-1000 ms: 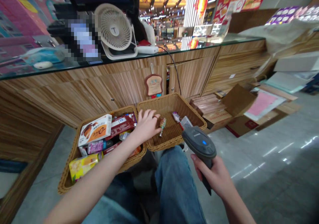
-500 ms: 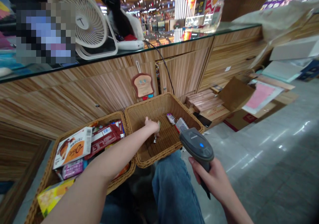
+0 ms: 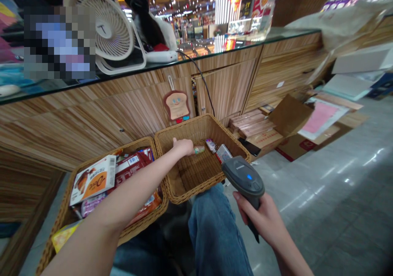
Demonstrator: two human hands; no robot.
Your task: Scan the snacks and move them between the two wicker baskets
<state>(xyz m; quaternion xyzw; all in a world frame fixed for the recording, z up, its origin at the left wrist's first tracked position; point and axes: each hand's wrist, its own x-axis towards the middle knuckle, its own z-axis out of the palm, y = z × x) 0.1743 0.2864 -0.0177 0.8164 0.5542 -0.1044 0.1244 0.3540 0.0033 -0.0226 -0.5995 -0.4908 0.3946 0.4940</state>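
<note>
My left hand (image 3: 183,147) reaches down into the right wicker basket (image 3: 175,194), its fingers closed at the left end of a small, shiny, greenish wrapped packet (image 3: 199,149). The packet lies sideways low in the basket, and the fingertips are partly hidden. To its right are a small purple-and-white packet (image 3: 211,146) and a grey-and-red flat pack (image 3: 224,153). My right hand (image 3: 265,216) is wrapped round the handle of a dark grey barcode scanner (image 3: 244,180) with a blue light, held above the floor beside the basket's near right corner.
The left wicker basket (image 3: 50,237) holds a white-and-orange box (image 3: 93,180), a dark red pack (image 3: 133,165) and other snacks. Behind stands a wooden counter (image 3: 132,100) with a white fan (image 3: 104,28) on top. Cardboard boxes (image 3: 288,145) sit on the floor to the right.
My left hand has shifted slightly left and up in the basket. The small packet, upright in the fingers before, now lies sideways at the fingertips. The right hand and scanner are nearly unmoved.
</note>
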